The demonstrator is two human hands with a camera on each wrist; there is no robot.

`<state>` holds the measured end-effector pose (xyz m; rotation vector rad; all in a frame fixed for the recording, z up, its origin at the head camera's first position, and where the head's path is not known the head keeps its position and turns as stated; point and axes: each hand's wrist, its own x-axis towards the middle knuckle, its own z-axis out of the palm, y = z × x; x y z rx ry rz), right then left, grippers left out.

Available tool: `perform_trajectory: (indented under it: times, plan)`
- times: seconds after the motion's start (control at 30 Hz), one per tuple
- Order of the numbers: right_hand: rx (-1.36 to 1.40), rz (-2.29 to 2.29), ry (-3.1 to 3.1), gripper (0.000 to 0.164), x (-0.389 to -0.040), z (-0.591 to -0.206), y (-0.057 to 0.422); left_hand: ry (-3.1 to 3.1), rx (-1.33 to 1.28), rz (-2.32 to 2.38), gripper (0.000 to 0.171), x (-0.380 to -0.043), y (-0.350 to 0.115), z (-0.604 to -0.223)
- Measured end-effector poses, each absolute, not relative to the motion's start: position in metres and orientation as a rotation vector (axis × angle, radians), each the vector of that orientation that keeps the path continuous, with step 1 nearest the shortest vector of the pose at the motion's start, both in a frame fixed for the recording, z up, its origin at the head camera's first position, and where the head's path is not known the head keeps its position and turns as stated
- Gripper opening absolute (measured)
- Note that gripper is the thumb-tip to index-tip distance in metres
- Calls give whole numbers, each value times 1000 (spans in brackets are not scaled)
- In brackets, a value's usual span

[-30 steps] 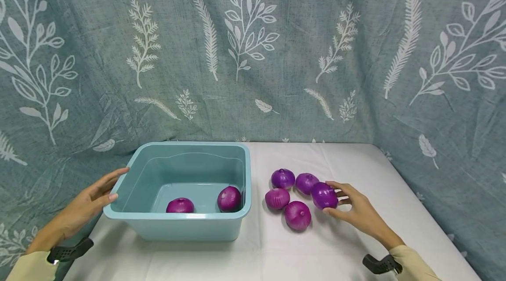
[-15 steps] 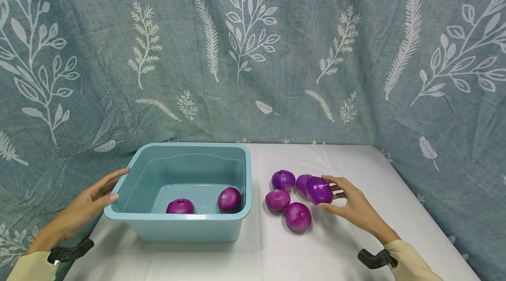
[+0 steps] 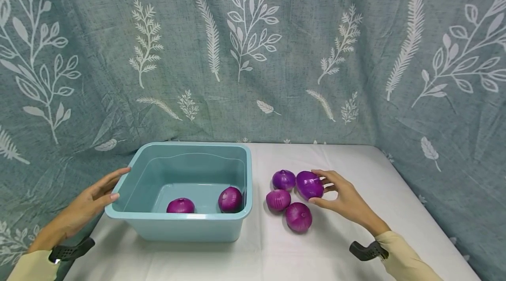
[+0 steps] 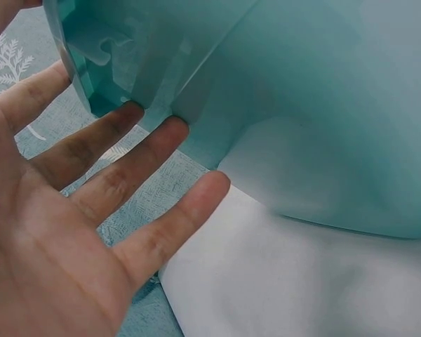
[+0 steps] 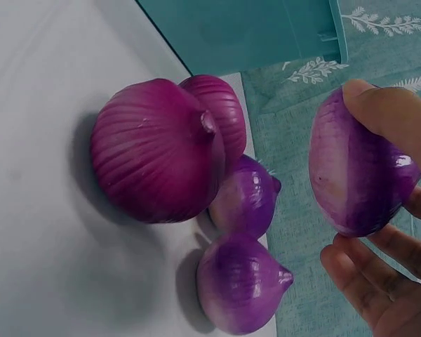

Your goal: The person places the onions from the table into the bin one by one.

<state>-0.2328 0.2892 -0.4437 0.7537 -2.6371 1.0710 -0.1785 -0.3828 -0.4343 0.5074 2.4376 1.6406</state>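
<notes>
My right hand holds a glossy purple onion between thumb and fingers. In the right wrist view this onion hangs above the white table, apart from the others. Below it lie two magenta onions and two purple onions; in the head view the held one hides one of the purple pair. My left hand is at the left rim of a light blue bin. Its fingers stretch out spread against the bin's outer wall, under the rim. Inside the bin rest two magenta onions.
A white cloth covers the table. Teal leaf-patterned fabric hangs behind it and along the right side. The bin's right wall stands between the onions inside it and the group on the table.
My right hand has moved left and slightly up in the head view with the purple onion, which now covers another onion there. The left hand and the bin have stayed in place.
</notes>
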Motion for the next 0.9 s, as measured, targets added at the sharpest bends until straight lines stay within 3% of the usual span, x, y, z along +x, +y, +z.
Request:
perform_trajectory:
  times: [0.9]
  plan:
    - [909,1226,-2567,75,-246,-405,227,2399,525,1689,63,-179,-385,-438]
